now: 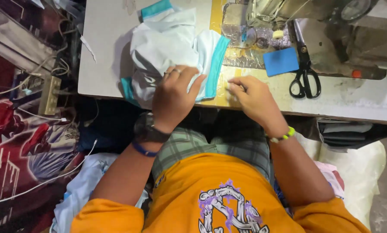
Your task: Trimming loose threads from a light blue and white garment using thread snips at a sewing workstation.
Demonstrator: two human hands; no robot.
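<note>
A: Hands first. Left hand lies fingers-down on the crumpled white cloth piece with teal edge bands, gripping a fold of it at the near edge of the pale grey counter. Right hand is pinched narrow, fingertips together on the counter just right of the cloth; what it pinches is too small to tell, maybe a thread or a hem corner.

B: Which way does the cloth lie from them?

A: Ahead and leftward, away from the body. Left hand is on it; right hand is just beside it, near the teal band. So the left is nearer.

B: Long axis?

A: Bundle runs roughly near-left to far-right, from the teal corner at the counter's edge up toward the grey sewing machine. The right-side teal band stands nearly upright in view, tilted, its far end leaning toward the machine.

B: Smaller things?

A: Black-handled scissors, blades pointing away, well right of the hands. Blue rectangular pad just left of them.
</note>
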